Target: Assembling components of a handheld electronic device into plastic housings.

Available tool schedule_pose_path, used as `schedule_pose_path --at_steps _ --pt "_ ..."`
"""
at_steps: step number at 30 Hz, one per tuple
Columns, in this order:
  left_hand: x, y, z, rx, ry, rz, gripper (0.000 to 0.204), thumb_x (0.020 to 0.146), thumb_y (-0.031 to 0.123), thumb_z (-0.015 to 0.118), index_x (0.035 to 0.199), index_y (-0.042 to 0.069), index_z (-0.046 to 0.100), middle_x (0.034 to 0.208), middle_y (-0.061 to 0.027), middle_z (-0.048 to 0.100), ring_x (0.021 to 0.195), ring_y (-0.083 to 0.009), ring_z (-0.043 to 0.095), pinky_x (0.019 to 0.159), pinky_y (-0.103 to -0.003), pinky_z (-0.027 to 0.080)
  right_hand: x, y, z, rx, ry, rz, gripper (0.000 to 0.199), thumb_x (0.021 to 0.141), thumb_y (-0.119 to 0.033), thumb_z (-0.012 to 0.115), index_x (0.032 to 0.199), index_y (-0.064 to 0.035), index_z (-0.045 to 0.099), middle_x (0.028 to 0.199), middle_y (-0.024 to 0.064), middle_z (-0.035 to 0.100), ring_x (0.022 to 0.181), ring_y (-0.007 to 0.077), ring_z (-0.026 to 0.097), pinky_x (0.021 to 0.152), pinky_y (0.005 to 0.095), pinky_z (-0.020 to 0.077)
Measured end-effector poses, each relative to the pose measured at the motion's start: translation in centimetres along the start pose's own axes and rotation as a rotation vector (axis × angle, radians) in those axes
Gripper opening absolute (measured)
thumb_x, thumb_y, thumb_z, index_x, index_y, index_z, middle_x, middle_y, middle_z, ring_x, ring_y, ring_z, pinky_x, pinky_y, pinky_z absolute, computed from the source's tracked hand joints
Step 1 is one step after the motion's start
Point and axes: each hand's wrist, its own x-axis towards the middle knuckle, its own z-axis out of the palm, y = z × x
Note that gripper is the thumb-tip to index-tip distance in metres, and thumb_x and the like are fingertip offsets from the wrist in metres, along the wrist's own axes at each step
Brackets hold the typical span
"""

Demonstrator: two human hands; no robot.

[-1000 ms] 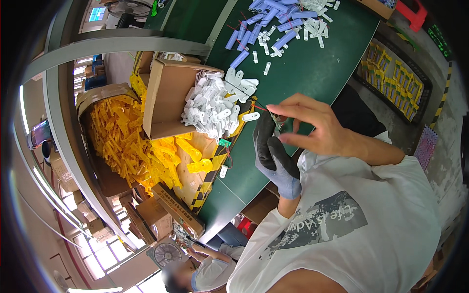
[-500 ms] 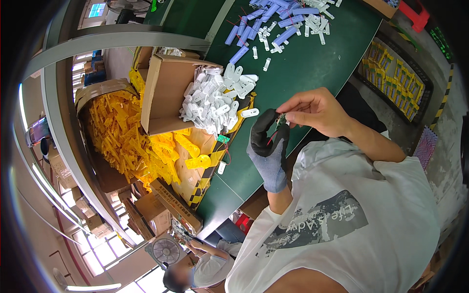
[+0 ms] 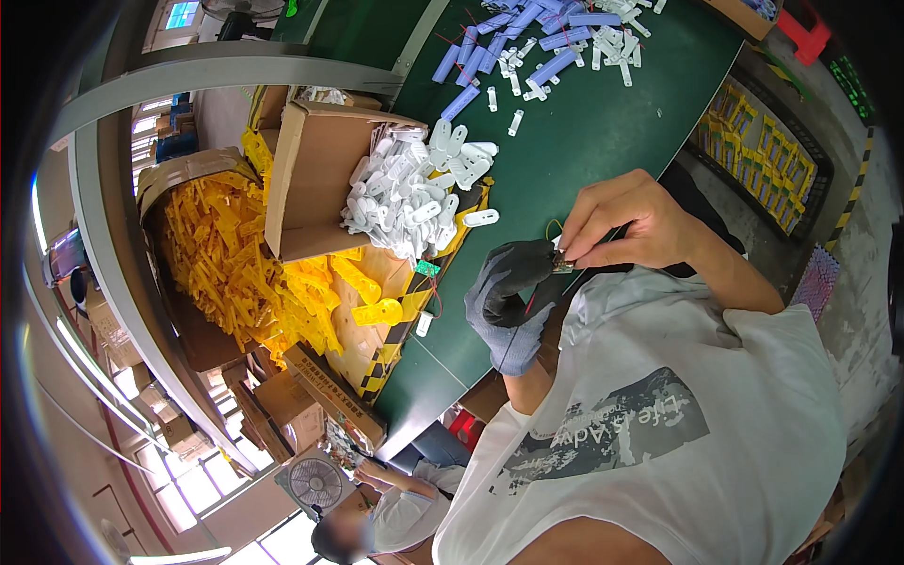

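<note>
My left hand (image 3: 508, 299) wears a dark grey glove and is closed around thin red and black wires in front of my white shirt. My bare right hand (image 3: 629, 221) pinches a small electronic part (image 3: 563, 265) at the tip of the gloved fingers, so both hands meet on it. The wires trail down from the part past the glove. Both hands hover over the near edge of the green table (image 3: 584, 132).
An open cardboard box (image 3: 311, 188) spills white plastic pieces (image 3: 414, 193) onto the table. Yellow plastic parts (image 3: 226, 264) fill a bin left of it. Blue and white pieces (image 3: 541, 42) lie farther up the table. A black tray of yellow parts (image 3: 763, 155) sits at right. Another person (image 3: 395, 508) sits near a fan (image 3: 315, 482).
My right hand has closed down onto the gloved left hand's fingertips, and both hands hold together on the small part. The rest of the scene is unchanged.
</note>
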Motion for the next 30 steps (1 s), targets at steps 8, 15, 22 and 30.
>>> schedule_pose_path --at_steps 8,15,22,30 --pt "-0.6 -0.1 0.9 -0.233 0.020 -0.125 0.027 0.056 -0.009 0.077 0.078 0.001 0.065 0.089 -0.0151 0.068 0.084 -0.0263 0.064 0.077 -0.034 0.050 -0.3 -0.4 -0.2 0.024 -0.088 0.058 0.016 0.072 -0.004 0.077 0.086 -0.0076 0.072 0.088 0.0036 0.070 0.078 0.0170 0.068 0.068 0.0274 0.0530" --pt "-1.0 -1.1 0.5 -0.387 -0.026 -0.135 0.028 0.055 -0.009 0.078 0.076 0.002 0.063 0.090 -0.0154 0.065 0.085 -0.0261 0.062 0.075 -0.034 0.050 -0.6 -0.5 -0.2 -0.078 -0.030 0.018 0.018 0.070 -0.004 0.079 0.086 -0.0097 0.072 0.075 0.0026 0.069 0.070 0.0170 0.066 0.058 0.0279 0.0503" --pt "-0.7 -0.8 0.9 -0.281 0.034 -0.112 0.027 0.057 -0.010 0.075 0.077 0.002 0.061 0.090 -0.0146 0.065 0.086 -0.0261 0.061 0.075 -0.034 0.049 -0.3 0.1 0.0 -0.152 0.048 -0.152 0.020 0.066 -0.001 0.080 0.083 -0.0082 0.071 0.072 0.0035 0.067 0.064 0.0188 0.063 0.055 0.0281 0.0482" --pt "-0.9 -1.5 1.1 -0.314 0.024 -0.193 0.024 0.063 -0.010 0.075 0.079 0.001 0.063 0.094 -0.0125 0.065 0.088 -0.0230 0.061 0.077 -0.032 0.048 -0.3 0.1 0.2 -0.324 0.026 -0.140 0.022 0.066 0.001 0.079 0.084 -0.0051 0.068 0.070 0.0049 0.063 0.060 0.0198 0.060 0.052 0.0304 0.0455"
